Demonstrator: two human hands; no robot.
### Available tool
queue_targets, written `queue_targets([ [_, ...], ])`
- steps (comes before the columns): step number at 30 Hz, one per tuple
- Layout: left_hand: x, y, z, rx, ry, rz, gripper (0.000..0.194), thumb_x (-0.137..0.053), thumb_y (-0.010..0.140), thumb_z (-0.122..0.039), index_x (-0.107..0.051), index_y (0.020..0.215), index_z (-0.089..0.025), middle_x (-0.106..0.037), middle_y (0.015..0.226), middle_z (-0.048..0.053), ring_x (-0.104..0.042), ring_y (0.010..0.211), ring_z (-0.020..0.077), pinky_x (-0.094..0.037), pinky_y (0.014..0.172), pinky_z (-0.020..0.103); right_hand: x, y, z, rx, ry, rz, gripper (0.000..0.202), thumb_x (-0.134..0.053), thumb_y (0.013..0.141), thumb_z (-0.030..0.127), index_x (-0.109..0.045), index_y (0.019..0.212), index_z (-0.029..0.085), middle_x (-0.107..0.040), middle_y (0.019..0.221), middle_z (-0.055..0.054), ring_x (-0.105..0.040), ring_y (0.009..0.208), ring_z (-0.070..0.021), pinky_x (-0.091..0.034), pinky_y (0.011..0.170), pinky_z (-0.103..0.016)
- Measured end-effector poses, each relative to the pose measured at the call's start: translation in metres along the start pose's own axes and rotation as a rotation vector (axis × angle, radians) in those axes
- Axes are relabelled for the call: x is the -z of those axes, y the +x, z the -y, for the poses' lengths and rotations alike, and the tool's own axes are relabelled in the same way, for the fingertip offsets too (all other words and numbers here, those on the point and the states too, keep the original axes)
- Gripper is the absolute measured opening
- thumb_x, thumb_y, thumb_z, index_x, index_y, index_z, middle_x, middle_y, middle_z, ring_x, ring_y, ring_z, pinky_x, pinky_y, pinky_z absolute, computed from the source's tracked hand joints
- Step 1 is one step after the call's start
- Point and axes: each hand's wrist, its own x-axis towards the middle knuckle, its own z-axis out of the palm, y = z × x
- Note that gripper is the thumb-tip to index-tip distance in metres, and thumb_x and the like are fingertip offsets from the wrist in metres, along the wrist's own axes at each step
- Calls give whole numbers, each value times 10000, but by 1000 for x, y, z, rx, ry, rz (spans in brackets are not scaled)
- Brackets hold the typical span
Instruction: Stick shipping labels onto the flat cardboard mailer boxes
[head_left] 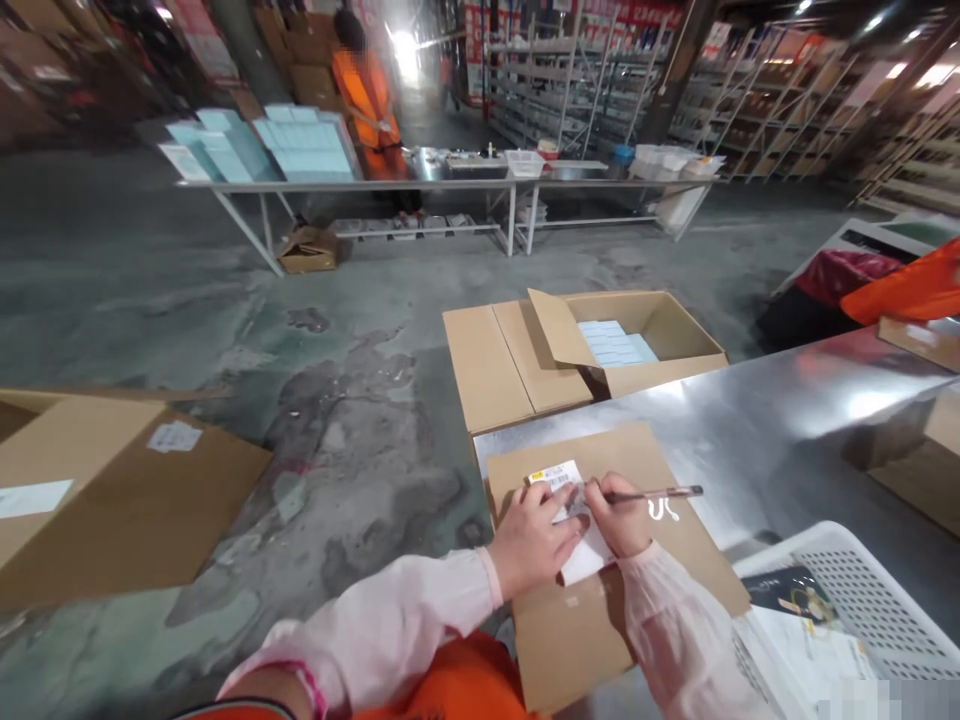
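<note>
A cardboard box (559,640) lies on the metal table (787,400), with a white printed label sheet (589,565) on its top. My left hand (534,538) rests over the left part of the sheet, its fingers spread flat. In my right hand (621,517) is a dark pen (675,492), gripped near the sheet's right side with its back end pointing right. The fingers hide the pen's tip. White curved marks (663,510) show on the cardboard right of my right hand.
A white perforated basket (885,600) with papers stands at the right. Beyond the table's edge is an open carton (675,325) holding light-blue boxes. Another carton (172,500) lies left. A person in an orange vest (364,95) stands behind the far table (450,184); orange clothing shows at far right.
</note>
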Motion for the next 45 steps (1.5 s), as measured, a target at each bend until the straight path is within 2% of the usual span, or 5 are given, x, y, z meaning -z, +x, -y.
queue_targets([
  [4, 1, 0, -1, 1, -5, -7, 268, -461, 898, -390, -654, 1073, -331, -529, 1343, 3, -449, 992, 250, -370, 794, 425, 3, -2, -4, -1, -8, -107, 407, -527, 774, 386, -337, 448, 233, -364, 399, 59, -347, 392, -89, -319, 421, -251],
  [9, 1, 0, -1, 3, -10, -5, 267, -462, 896, -388, -661, 1063, -327, -535, 1332, 8, -446, 994, 251, -367, 793, 423, 1, -1, -3, -19, 17, -43, 414, -533, 764, 404, -327, 448, 234, -346, 403, 64, -348, 388, -89, -316, 410, -248],
  [26, 1, 0, -1, -1, -14, -5, 273, -477, 889, -389, -646, 1096, -331, -534, 1338, 13, -445, 988, 256, -370, 790, 431, 2, 1, -7, 5, -5, 8, 401, -523, 757, 392, -337, 441, 230, -351, 409, 61, -352, 395, -91, -312, 435, -248],
  [45, 1, 0, 0, -8, -3, -4, 285, -460, 897, -390, -644, 1106, -330, -534, 1339, 21, -443, 987, 260, -370, 792, 430, 4, 4, -4, 7, 2, -10, 392, -517, 756, 379, -337, 443, 228, -359, 412, 61, -355, 400, -88, -312, 431, -243],
])
